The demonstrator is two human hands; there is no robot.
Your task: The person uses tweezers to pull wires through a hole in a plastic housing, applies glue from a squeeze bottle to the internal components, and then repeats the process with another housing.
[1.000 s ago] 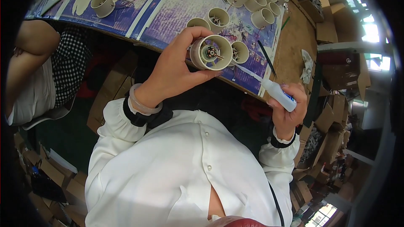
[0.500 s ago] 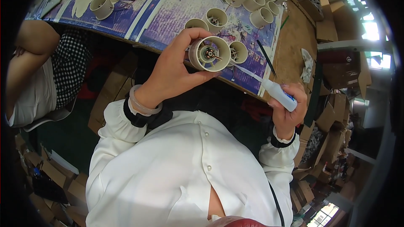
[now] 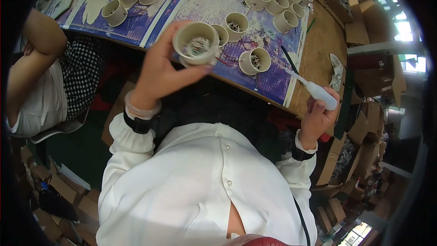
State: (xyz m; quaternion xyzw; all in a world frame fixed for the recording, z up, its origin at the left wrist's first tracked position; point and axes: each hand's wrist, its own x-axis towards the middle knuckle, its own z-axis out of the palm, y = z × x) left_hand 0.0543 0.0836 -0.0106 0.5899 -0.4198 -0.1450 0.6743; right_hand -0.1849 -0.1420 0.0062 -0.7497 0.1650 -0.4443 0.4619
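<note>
My left hand is raised over the table's near edge, closed round a cream cylindrical housing. Motion blurs the metal and wire parts inside it. Partly hidden just behind stands another cream housing. To the right, a housing and a nearer one sit on the table with small motor-like parts inside. My right hand grips a white squeeze bottle. Its thin nozzle points up and left, apart from the housings.
Several more cream housings stand at the far right and far left, some trailing thin wires. A dark stick and a crumpled white cloth lie at the right. Another person's arm is at the left; cardboard boxes fill the right.
My left hand has moved left with its housing, whose opening now tips upward. My right hand and the bottle have drawn away to the right, the nozzle leaving the housings.
</note>
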